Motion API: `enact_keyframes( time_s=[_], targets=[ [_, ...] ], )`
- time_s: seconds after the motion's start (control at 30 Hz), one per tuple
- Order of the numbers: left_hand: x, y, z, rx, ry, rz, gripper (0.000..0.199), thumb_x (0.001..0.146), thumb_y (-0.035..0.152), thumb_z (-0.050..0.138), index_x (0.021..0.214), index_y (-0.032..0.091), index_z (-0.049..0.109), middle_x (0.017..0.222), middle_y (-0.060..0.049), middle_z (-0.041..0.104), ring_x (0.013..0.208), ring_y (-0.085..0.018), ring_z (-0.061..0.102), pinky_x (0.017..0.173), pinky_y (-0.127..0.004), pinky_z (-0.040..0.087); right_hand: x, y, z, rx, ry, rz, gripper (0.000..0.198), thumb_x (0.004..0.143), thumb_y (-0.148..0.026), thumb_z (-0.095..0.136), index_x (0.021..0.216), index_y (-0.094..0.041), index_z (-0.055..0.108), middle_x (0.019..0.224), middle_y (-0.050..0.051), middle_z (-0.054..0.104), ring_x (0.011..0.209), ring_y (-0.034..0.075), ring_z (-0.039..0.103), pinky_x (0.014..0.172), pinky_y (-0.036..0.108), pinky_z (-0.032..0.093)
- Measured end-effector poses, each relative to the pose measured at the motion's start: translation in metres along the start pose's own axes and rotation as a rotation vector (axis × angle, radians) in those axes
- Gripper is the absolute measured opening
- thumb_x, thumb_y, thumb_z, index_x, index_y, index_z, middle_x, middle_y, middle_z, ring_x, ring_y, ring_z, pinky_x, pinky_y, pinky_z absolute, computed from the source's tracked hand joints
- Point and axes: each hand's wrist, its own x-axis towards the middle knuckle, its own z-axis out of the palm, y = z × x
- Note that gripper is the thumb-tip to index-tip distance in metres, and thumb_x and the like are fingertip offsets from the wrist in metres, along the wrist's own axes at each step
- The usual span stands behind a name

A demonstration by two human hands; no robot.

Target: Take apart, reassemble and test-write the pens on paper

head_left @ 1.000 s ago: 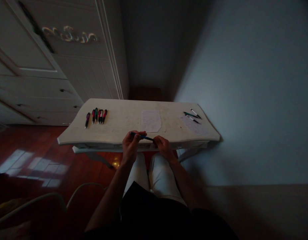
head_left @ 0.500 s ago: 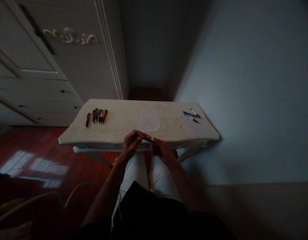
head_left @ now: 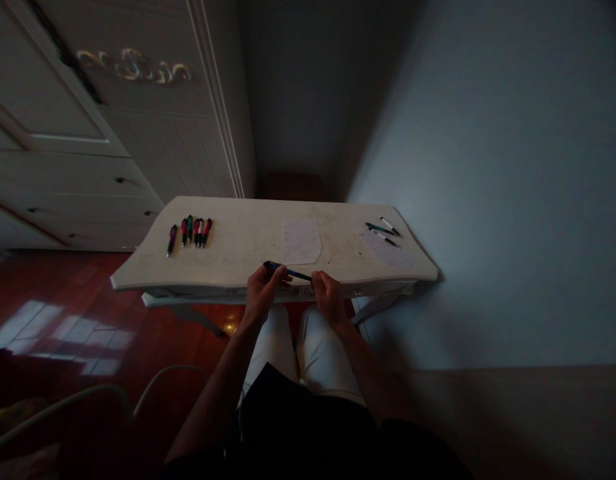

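Observation:
A dark blue pen is held between both hands just above the front edge of the white table. My left hand is closed round its thicker end, thumb along the barrel. Closed fingers of my right hand pinch the other end. Beyond the pen lies a sheet of paper with faint writing. On the table's left side rest several pens in a row, with a purple pen a little apart. To the right, a few pens lie by and on a second paper.
A white cabinet with drawers stands at the left behind the table. A pale wall borders the right side. Below are my legs and a reddish wooden floor. A pale curved tube is at lower left.
The pen has risen slightly and turned so more of its barrel shows. My right hand's fingers have shifted up along its end. The view has tilted a little.

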Motion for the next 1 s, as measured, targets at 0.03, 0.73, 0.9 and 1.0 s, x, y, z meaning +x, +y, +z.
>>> enact_keyframes(
  time_s=[0.03, 0.73, 0.9, 1.0],
  targets=[
    [0.000, 0.000, -0.001, 0.003, -0.007, 0.026, 0.032, 0.077, 0.045, 0.073, 0.087, 0.015, 0.066, 0.070, -0.003, 0.067, 0.063, -0.015, 0.064, 0.062, -0.027, 0.053, 0.000, 0.000, 0.002, 0.025, -0.007, 0.025, 0.047, 0.087, -0.063, 0.049, 0.062, -0.023, 0.047, 0.059, -0.002, 0.044, 0.058, 0.013, 0.040, 0.056, 0.026, 0.033],
    [0.014, -0.008, -0.003, 0.080, -0.283, 0.035, 0.028, 0.074, 0.043, 0.075, 0.079, 0.016, 0.070, 0.070, -0.003, 0.066, 0.066, -0.016, 0.061, 0.063, -0.026, 0.047, 0.013, 0.005, -0.020, 0.120, -0.375, 0.030, 0.029, 0.081, -0.044, 0.068, 0.101, -0.023, 0.074, 0.104, 0.005, 0.073, 0.098, 0.021, 0.066, 0.090, 0.033, 0.048],
    [0.010, -0.016, 0.011, 0.152, -0.247, 0.084, 0.028, 0.077, 0.044, 0.073, 0.079, 0.016, 0.069, 0.072, -0.003, 0.067, 0.067, -0.016, 0.062, 0.062, -0.025, 0.048, 0.016, 0.006, -0.020, 0.033, -0.434, 0.025, 0.022, 0.076, -0.035, 0.073, 0.094, -0.023, 0.076, 0.091, 0.003, 0.075, 0.087, 0.021, 0.068, 0.082, 0.034, 0.052],
    [0.011, -0.016, 0.016, 0.155, -0.211, 0.111, 0.034, 0.081, 0.049, 0.068, 0.090, 0.017, 0.069, 0.075, -0.003, 0.067, 0.063, -0.013, 0.059, 0.059, -0.024, 0.048, 0.020, 0.006, -0.029, 0.207, -0.442, 0.141, 0.029, 0.073, -0.039, 0.075, 0.095, -0.020, 0.073, 0.078, 0.002, 0.074, 0.078, 0.020, 0.069, 0.077, 0.034, 0.054]
  ],
)
